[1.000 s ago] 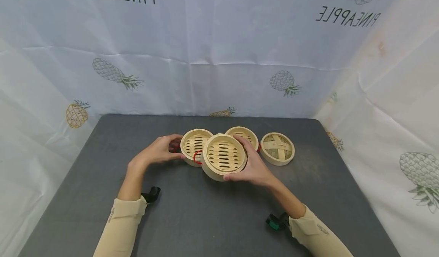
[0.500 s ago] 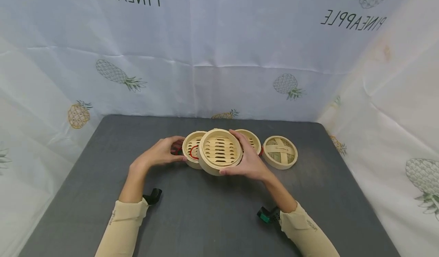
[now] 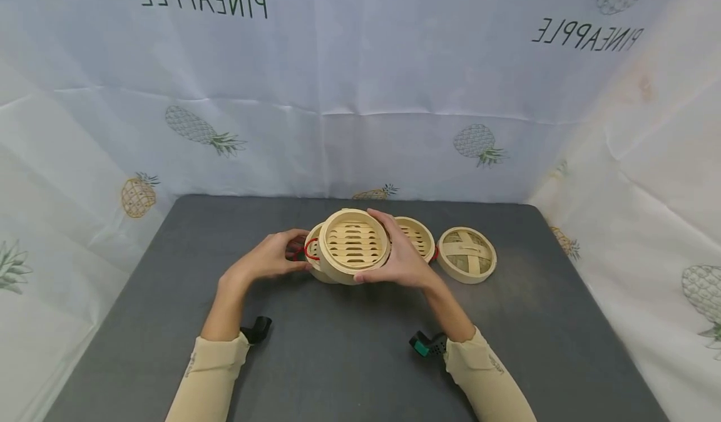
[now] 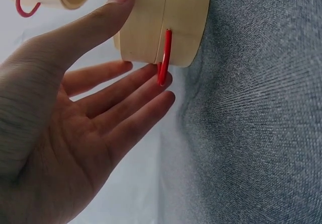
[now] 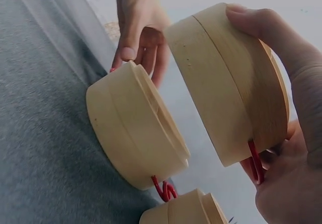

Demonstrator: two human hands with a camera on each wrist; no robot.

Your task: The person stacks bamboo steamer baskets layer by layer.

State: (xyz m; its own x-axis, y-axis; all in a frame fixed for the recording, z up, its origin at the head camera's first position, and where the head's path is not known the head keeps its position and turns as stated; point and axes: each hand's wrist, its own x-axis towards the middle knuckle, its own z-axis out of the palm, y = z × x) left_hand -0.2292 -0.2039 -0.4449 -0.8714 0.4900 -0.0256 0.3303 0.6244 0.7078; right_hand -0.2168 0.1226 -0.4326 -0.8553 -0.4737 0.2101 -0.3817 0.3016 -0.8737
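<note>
My right hand [image 3: 407,262] grips a round bamboo steamer basket [image 3: 355,241] by its right side, tilted and raised in front of another basket. That left basket [image 3: 319,273] stands on the table, largely hidden behind the raised one. At its left side, my left hand [image 3: 270,256] holds it with the thumb on the wall [image 4: 143,22] and long, barely bent fingers behind, by a red cord loop. In the right wrist view, a gap separates the raised basket [image 5: 226,83] from the standing basket [image 5: 136,123]. Red loops hang from both.
A third slatted basket [image 3: 419,237] stands just behind my right hand, with a red loop at its right. Beside it lies a round woven lid [image 3: 467,255] with crossed bands. The dark table [image 3: 349,347] ends at a pineapple-print cloth [image 3: 338,153].
The raised basket and my right hand have moved left, covering more of the left basket and uncovering more of the third. My left hand keeps its place at the left basket.
</note>
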